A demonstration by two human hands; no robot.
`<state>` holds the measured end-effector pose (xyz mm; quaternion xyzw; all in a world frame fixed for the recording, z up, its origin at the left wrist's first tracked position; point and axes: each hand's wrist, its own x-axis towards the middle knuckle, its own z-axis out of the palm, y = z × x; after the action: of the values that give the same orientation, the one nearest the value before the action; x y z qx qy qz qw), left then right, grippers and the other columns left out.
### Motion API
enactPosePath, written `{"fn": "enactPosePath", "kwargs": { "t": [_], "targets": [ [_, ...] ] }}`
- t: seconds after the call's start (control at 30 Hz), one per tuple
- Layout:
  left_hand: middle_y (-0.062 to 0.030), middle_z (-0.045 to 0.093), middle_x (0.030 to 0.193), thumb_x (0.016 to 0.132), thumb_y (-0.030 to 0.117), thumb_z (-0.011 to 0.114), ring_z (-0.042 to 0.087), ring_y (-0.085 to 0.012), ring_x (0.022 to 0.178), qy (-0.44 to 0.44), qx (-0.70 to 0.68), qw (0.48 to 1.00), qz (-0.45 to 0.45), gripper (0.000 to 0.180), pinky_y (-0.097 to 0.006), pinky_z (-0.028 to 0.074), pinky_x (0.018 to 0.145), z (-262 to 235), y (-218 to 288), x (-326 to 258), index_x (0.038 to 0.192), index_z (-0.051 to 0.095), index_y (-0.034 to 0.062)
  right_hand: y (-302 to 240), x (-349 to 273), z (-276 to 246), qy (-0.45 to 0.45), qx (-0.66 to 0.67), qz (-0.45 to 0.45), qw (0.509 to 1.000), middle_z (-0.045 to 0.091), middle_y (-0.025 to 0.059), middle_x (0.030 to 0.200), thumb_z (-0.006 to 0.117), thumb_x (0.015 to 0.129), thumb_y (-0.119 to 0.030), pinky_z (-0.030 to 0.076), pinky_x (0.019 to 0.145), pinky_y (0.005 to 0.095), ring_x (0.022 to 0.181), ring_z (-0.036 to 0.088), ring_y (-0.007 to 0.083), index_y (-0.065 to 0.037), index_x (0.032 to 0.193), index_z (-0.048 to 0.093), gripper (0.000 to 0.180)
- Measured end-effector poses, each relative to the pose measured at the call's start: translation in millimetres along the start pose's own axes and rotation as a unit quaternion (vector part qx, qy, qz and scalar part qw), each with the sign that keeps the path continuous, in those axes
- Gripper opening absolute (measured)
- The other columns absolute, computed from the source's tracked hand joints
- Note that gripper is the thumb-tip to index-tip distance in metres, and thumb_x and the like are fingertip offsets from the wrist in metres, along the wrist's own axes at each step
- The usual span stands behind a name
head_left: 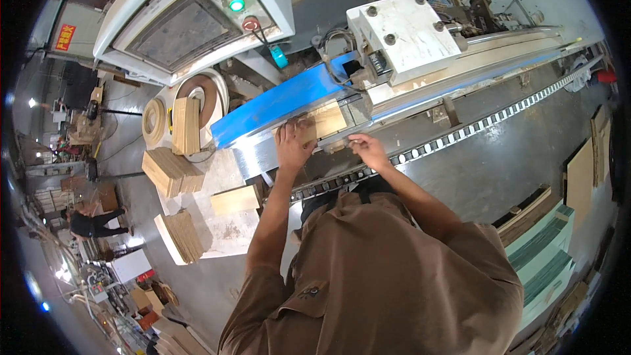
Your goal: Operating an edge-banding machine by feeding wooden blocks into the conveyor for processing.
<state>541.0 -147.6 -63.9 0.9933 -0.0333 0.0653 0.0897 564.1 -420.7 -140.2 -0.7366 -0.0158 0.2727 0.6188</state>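
A light wooden board (330,120) lies on the metal bed of a machine, alongside a long blue guard (282,101). My left hand (294,145) grips the board's near left end, its fingers bent over the wood. To the right, my right hand (370,152) is held low by the front edge of the bed, thumb and fingertips brought together. Whatever may be between those fingertips is too small to make out. A white machine head (402,38) with dark bolts sits beyond the board's right end.
A control cabinet (184,26) with a lit green button stands at the far left. Stacked wooden pieces (172,172) and a single board (235,200) rest on a pale table (230,240). A roller track (460,134) runs off to the right. Another person (95,223) is far left.
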Motion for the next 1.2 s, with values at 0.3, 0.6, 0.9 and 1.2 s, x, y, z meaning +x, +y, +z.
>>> {"fn": "enactPosePath", "kwargs": {
  "t": [0.3, 0.6, 0.9, 1.2],
  "targets": [
    [-0.0112, 0.059, 0.142, 0.084, 0.028, 0.084, 0.051, -0.037, 0.134, 0.081, -0.052, 0.995, -0.03, 0.061, -0.054, 0.038, 0.115, 15.4, -10.5, -25.1, 0.14, 0.065, 0.0164, -42.9, 2.3, 38.1, -0.114, 0.501, 0.123, 0.849, 0.045, 0.0204, 0.156, 0.063, 0.106, -0.017, 0.049, 0.117, 0.0427, 0.135, 0.059, 0.0324, 0.001, 0.166, 0.012, 0.081],
    [-0.0161, 0.061, 0.142, 0.089, 0.02, 0.081, 0.057, -0.0404, 0.127, 0.079, -0.038, 0.993, -0.075, 0.061, -0.052, 0.045, 0.108, 19.3, -33.8, -45.7, 0.147, 0.062, 0.0154, -56.9, -6.7, 45.9, -0.102, 0.601, 0.123, 0.783, 0.054, 0.0055, 0.141, 0.052, 0.1, 0.003, 0.035, 0.128, 0.0468, 0.15, 0.045, 0.0345, -0.005, 0.159, 0.026, 0.065],
    [-0.0158, 0.057, 0.145, 0.095, 0.024, 0.076, 0.053, -0.041, 0.13, 0.061, -0.045, 0.995, -0.07, 0.058, -0.056, 0.042, 0.109, 36.6, -11.9, -34.1, 0.149, 0.058, 0.0159, -31.1, 0.1, 24.5, -0.096, 0.645, 0.109, 0.75, 0.049, 0.0111, 0.148, 0.053, 0.103, 0.0, 0.04, 0.124, 0.0435, 0.145, 0.051, 0.0337, -0.006, 0.167, 0.008, 0.079],
    [-0.019, 0.059, 0.13, 0.098, 0.038, 0.071, 0.055, -0.0413, 0.116, 0.081, -0.027, 0.996, -0.04, 0.057, -0.055, 0.043, 0.103, 58.9, 43.5, 4.9, 0.147, 0.06, 0.0127, -41.0, -15.8, -13.9, 0.005, 0.6, 0.076, 0.796, 0.039, 0.0036, 0.159, 0.054, 0.094, 0.004, 0.042, 0.122, 0.0412, 0.146, 0.049, 0.0292, -0.008, 0.161, 0.035, 0.071]
  ]
}}
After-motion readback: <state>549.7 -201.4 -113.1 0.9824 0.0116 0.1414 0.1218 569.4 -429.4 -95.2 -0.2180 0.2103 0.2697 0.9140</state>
